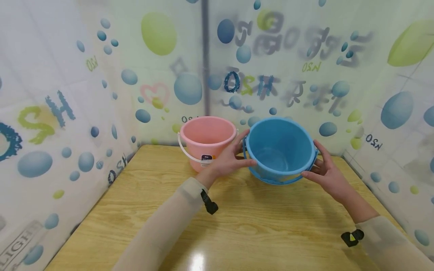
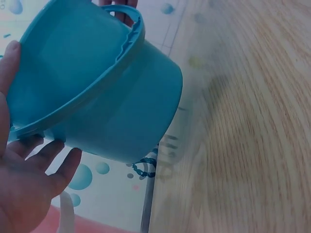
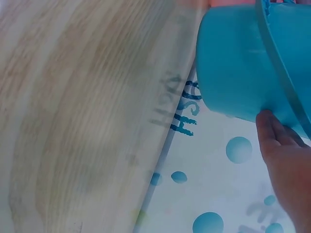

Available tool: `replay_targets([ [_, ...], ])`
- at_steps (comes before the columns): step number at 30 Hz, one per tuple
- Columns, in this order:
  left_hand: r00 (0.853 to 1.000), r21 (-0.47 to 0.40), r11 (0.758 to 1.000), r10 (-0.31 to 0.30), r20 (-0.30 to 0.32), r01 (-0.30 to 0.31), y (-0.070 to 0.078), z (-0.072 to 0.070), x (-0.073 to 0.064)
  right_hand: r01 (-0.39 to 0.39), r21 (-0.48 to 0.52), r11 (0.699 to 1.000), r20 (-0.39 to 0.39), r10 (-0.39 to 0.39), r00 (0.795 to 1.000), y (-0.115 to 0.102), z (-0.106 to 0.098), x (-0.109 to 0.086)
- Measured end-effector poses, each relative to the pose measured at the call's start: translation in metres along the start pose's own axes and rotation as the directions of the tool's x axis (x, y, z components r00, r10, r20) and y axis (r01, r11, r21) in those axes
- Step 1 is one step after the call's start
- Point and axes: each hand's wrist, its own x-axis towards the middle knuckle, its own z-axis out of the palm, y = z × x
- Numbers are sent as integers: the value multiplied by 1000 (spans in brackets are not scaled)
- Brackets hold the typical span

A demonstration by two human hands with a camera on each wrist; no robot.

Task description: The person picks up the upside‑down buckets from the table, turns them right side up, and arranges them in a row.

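Observation:
A blue plastic bucket point(image 1: 279, 145) is tilted so that its mouth faces me, and it appears raised off the tabletop. My left hand point(image 1: 232, 156) holds its left side, the thumb at the rim and the fingers under it in the left wrist view. On the opposite side, my right hand point(image 1: 327, 173) grips the bucket near the rim, with fingertips against the outer wall in the right wrist view. The bucket's handle hangs down along the front of the rim. Just behind my left hand stands a pink bucket point(image 1: 194, 160) with a white handle, upright and partly covered by that hand.
The wooden table point(image 1: 257, 229) has a glossy, reflective top. White curtains point(image 1: 135, 45) printed with blue and green drops enclose its back and both sides, close behind the buckets. A dark vertical strip point(image 1: 205, 56) runs down the back curtain.

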Motion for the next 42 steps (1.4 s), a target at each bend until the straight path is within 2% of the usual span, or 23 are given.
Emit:
replay_targets([
  [5,998,46,997,-55,-41,56,1,6,2,-15,-65,998,-31,13,999,-3,-3,1],
  [10,993,48,993,-104,-59,107,3,12,5,-40,-116,992,-21,38,999,-1,-9,2],
  [17,982,53,982,-175,-77,179,-2,22,11,-76,-124,989,-7,76,997,6,-16,1],
  [25,976,60,976,-204,-71,208,-10,32,17,-74,-139,988,8,76,997,14,-24,0],
  [31,974,79,972,-217,-67,222,-10,34,21,-84,-126,988,1,85,996,17,-27,3],
  [37,966,123,961,-236,-101,248,-11,34,27,-86,-121,989,-22,84,996,26,-27,10],
  [42,963,100,961,-248,-100,258,-16,33,34,-105,-161,981,-46,99,994,32,-31,13],
])
